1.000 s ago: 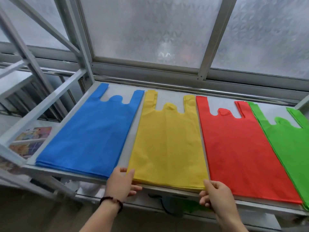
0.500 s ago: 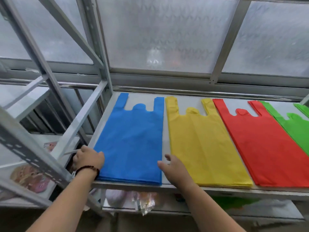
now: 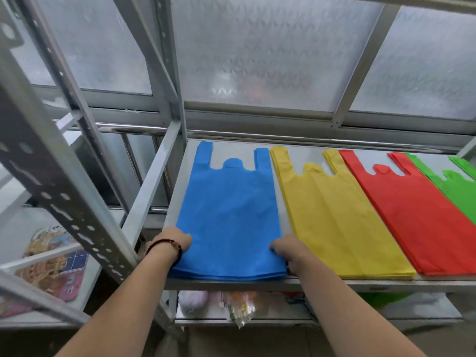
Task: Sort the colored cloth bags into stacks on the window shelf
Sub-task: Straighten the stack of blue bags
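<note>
Both my hands grip the blue bags (image 3: 229, 215): left hand (image 3: 172, 242) on the near left corner, right hand (image 3: 288, 249) on the near right corner. That stack lies flat on the shelf (image 3: 322, 284), with yellow bags (image 3: 337, 215), red bags (image 3: 412, 215) and green bags (image 3: 461, 186) alongside.

I see frosted patterned window panes (image 3: 252, 55) in grey metal frames letting in soft daylight, a perforated grey steel rack upright (image 3: 64, 202) on my left, and cluttered lower shelving (image 3: 257, 315).
</note>
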A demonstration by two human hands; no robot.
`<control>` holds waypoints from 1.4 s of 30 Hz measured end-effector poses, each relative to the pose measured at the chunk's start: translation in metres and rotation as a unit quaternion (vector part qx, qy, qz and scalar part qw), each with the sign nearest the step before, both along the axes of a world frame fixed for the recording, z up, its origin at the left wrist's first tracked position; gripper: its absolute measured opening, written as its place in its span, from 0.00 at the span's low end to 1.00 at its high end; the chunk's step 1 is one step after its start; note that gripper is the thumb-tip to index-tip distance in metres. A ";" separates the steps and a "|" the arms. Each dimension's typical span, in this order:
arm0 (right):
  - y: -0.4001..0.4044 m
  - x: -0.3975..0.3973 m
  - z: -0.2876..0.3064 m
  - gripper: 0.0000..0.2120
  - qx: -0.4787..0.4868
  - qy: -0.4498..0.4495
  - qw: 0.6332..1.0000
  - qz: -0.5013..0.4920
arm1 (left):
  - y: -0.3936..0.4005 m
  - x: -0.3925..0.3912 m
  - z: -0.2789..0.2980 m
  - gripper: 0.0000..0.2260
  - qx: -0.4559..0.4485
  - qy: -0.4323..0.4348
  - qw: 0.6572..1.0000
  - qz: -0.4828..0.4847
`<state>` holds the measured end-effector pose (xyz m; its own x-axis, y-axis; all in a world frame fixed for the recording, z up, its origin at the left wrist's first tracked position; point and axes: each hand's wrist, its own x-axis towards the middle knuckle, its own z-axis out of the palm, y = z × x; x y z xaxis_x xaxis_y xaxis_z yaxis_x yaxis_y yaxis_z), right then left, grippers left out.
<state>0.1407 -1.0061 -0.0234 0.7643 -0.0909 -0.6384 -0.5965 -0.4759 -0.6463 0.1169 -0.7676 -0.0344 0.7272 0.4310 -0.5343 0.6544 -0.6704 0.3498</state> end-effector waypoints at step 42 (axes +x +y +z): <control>0.015 0.132 -0.010 0.10 -0.201 -0.122 0.958 0.166 | 0.004 0.100 -0.008 0.14 0.053 -0.099 0.994 0.007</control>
<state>0.2732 -0.9907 -0.0333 0.9157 -0.0174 -0.4014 -0.2234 -0.8525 -0.4727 0.2172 -0.7637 -0.0423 0.8070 0.4881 -0.3326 0.5894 -0.7020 0.3998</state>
